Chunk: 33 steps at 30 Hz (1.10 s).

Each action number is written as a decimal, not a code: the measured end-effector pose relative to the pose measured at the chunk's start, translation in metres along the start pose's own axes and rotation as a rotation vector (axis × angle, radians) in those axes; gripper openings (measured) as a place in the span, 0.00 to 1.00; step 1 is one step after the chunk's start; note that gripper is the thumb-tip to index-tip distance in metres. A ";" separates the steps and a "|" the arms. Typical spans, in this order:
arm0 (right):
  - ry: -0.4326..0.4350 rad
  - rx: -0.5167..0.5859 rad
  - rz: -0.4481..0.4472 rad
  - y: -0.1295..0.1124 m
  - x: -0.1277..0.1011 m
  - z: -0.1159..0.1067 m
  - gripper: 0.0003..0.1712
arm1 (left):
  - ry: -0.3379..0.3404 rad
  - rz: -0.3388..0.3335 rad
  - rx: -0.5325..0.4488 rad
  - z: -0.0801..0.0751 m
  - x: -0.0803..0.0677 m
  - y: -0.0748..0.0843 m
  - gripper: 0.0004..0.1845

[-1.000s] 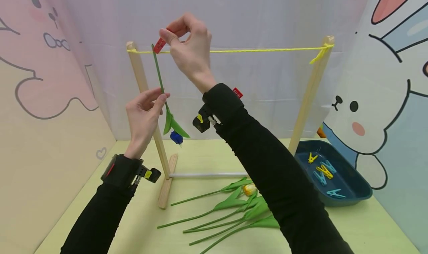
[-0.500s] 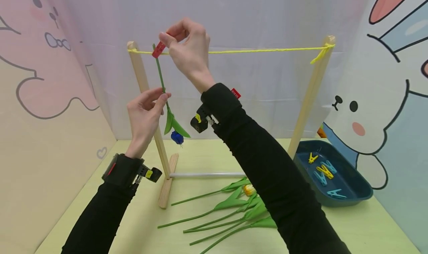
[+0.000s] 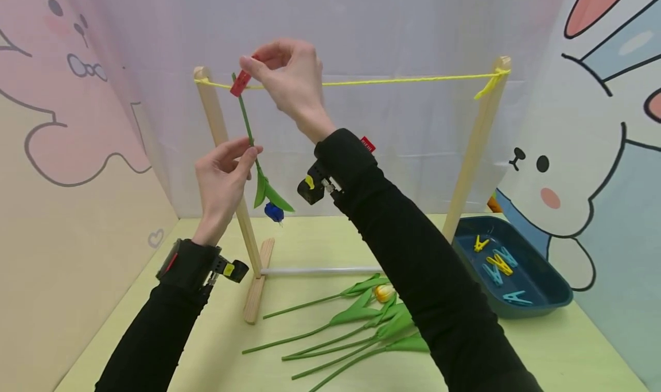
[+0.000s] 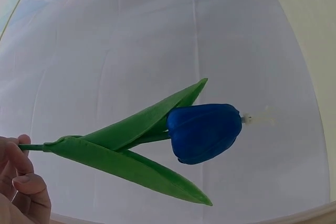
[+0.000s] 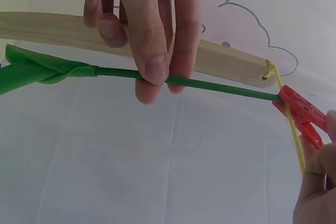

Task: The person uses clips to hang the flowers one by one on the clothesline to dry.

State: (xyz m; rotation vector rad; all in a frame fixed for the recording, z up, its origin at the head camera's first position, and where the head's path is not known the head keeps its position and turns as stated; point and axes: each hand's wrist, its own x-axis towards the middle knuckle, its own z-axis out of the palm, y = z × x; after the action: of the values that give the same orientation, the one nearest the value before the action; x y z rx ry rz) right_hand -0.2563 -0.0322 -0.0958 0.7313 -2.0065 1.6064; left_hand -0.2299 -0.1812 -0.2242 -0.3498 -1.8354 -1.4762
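The right hand [image 3: 291, 79] is raised at the string [image 3: 403, 80], its thumb and forefinger closed in a pinch on the tail of a red peg [image 3: 240, 84], the other fingers loosely curled behind. The peg's front end sits at the top of a green stem [image 3: 247, 122], right where the stem meets the string near the left post [image 3: 227, 162]; whether the peg actually bites both cannot be told from the head view, though the right wrist view shows the peg [image 5: 302, 114] touching the stem tip and the string together. Lower down, the left hand [image 3: 222, 179] holds the stem between thumb and fingertips, fingers only lightly bent, just above the leaves [image 3: 268, 192]. The blue tulip [image 4: 205, 132] hangs head down below the leaves, clear of the table [image 3: 206, 346]. Against the frame of a second ago, the peg has tipped slightly and sits a little lower and further left on the string, which now sags there; the left hand has kept its place. Nearer on the table lie more tulips [image 3: 356, 323], and at the right a dark tray [image 3: 555, 297] with pegs [image 3: 498, 263] inside.
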 end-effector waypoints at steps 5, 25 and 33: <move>-0.045 0.007 -0.013 0.003 -0.005 -0.010 0.22 | 0.005 -0.005 0.040 0.002 -0.003 0.000 0.13; -0.119 -0.113 -0.278 0.088 -0.100 -0.107 0.10 | -0.101 0.122 0.266 0.009 -0.058 -0.008 0.17; -0.202 -0.284 -0.119 0.128 -0.147 -0.169 0.11 | -0.409 0.054 0.357 -0.006 -0.093 -0.017 0.11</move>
State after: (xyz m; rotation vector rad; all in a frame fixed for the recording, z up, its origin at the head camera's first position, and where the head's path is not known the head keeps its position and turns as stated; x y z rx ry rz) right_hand -0.2252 0.1729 -0.2497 0.9112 -2.2260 1.1874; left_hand -0.1740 -0.1700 -0.3003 -0.5473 -2.3452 -1.0623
